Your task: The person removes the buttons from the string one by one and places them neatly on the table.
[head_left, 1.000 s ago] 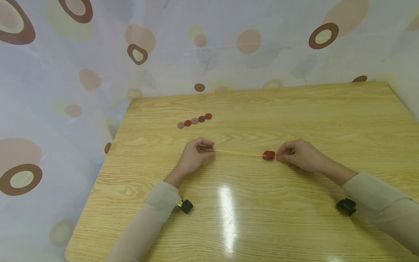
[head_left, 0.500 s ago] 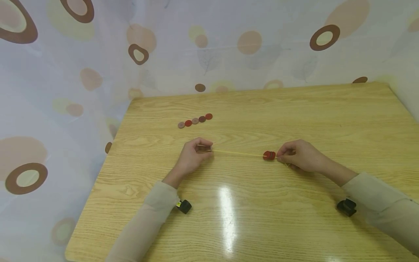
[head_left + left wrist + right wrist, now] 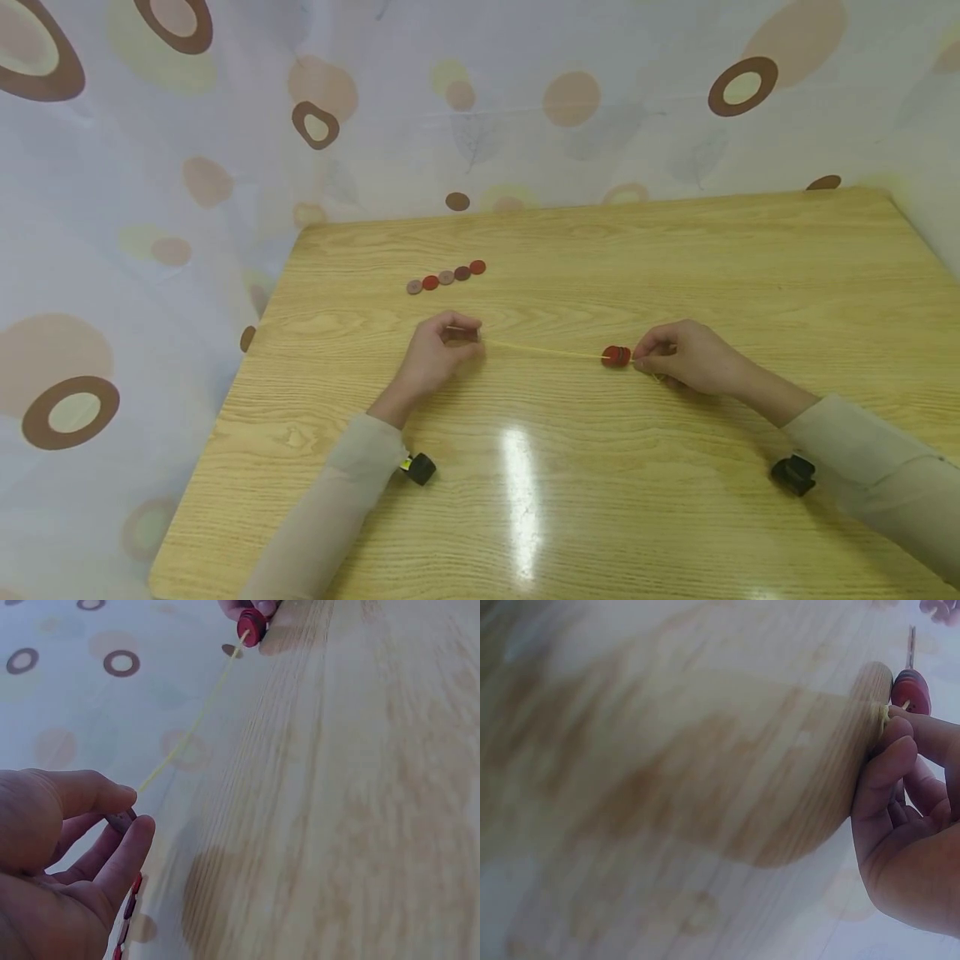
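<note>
A yellow string (image 3: 542,349) runs between the two hands. My left hand (image 3: 437,354) pinches a greyish-brown button (image 3: 118,822) between thumb and fingertips, where the string's left part arrives. Whether the string passes through that button is hidden by the fingers. At the other end, my right hand (image 3: 696,357) pinches the string by its knotted end (image 3: 883,714). Right beside those fingertips, a short stack of red and dark buttons (image 3: 616,357) is threaded on the string. In the left wrist view the same stack (image 3: 252,628) hangs close to the right fingers.
Behind the left hand, a slanting row of several red, brown and pinkish-grey buttons (image 3: 446,277) lies on the wooden table (image 3: 600,500). A patterned cloth (image 3: 517,108) hangs along the table's back and left sides. Black wrist cameras (image 3: 422,468) sit below the sleeves.
My left hand has drifted slightly to the left with the button between its fingertips. The right hand and the button stack have stayed in place.
</note>
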### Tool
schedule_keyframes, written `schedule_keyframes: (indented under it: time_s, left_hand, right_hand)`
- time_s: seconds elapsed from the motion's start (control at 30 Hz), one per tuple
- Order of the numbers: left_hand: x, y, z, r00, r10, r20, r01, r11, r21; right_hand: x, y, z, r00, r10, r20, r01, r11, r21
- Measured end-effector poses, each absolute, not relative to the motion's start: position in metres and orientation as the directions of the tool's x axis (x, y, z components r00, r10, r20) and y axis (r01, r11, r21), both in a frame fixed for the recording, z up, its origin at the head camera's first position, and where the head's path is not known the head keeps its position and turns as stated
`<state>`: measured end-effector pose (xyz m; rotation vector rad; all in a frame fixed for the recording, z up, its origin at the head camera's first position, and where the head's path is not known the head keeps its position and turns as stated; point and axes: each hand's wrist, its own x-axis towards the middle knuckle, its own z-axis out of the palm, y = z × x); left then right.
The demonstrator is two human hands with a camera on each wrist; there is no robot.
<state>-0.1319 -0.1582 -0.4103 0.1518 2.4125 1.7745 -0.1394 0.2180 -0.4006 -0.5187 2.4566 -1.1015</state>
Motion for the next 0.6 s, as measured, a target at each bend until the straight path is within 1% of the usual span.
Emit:
schedule_keyframes:
  time_s: [0.37,0.5,0.6]
  left_hand:
    - [-0.147,-0.157,-0.402,-0.985,0.171,-0.015,0.047,0.349,0.936]
    - [-0.158,-0.151,-0.399,-0.984,0.180,-0.003,0.064,0.368,0.927]
    - [-0.170,-0.146,-0.398,-0.981,0.191,0.032,0.109,0.408,0.907]
  right_hand:
    - [-0.139,0.216,-0.400,-0.848,-0.491,-0.200,-0.174,0.614,-0.770]
    - [-0.139,0.216,-0.401,-0.849,-0.489,-0.201,-0.172,0.614,-0.771]
    - [-0.138,0.217,-0.401,-0.851,-0.487,-0.198,-0.169,0.610,-0.774]
